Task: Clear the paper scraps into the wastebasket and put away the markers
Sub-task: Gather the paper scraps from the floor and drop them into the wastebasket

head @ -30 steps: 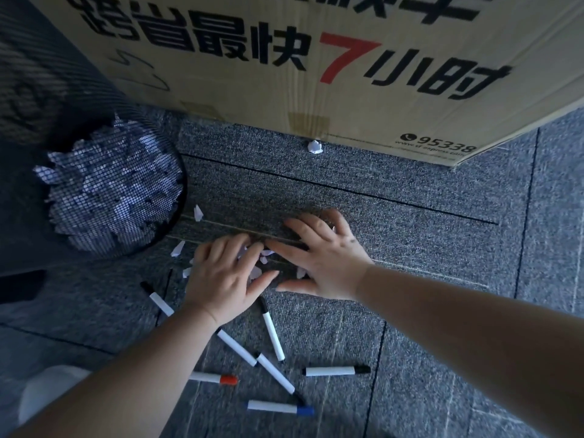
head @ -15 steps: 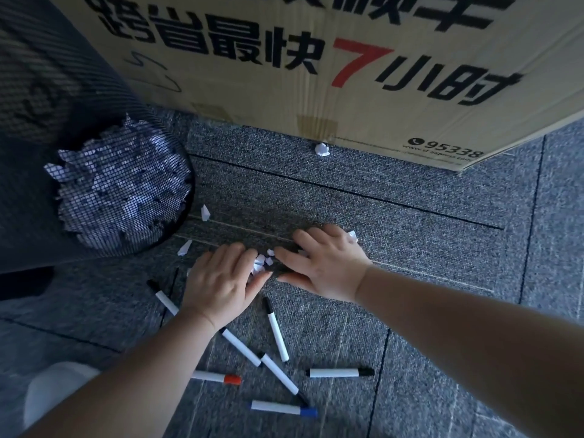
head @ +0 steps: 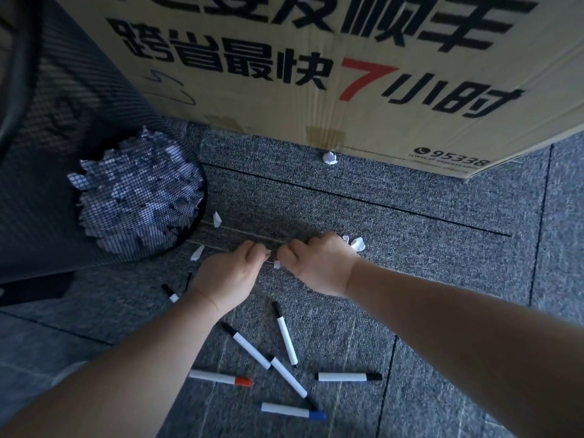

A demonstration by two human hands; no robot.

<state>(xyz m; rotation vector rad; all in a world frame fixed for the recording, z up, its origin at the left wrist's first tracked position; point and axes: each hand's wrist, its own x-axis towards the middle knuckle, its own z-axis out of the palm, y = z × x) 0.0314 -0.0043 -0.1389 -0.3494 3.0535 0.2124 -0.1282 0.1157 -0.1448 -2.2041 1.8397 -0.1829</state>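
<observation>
Nearest the camera, seven white-barrelled markers lie loose on the grey carpet-tile floor (head: 410,216): a blue-capped marker (head: 292,412), a red-capped marker (head: 220,377), and a black-capped marker (head: 349,376) pointing right, with three more black-capped markers crossing one another just beyond them (head: 286,333) (head: 247,346) (head: 292,382). A further black-capped marker (head: 170,294) shows partly beside the left forearm. Beyond the markers, the left hand (head: 226,278) and the right hand (head: 319,268) rest knuckles-up on the floor, close together. Each grip is curled inward with the fingers gathered; a small white paper scrap (head: 277,264) shows between the two hands, and what each fist encloses cannot be told. Two crumpled white scraps (head: 355,243) lie touching the far side of the right hand. Two more white scraps (head: 197,252) (head: 216,219) lie near the base of the black wire-mesh wastebasket (head: 63,128), which stands at far left and holds a heap of white paper (head: 136,197) visible through the mesh. Farthest off, one crumpled white paper ball (head: 329,158) lies against the bottom edge of a large brown cardboard box (head: 252,99) printed with black characters and a red numeral.
</observation>
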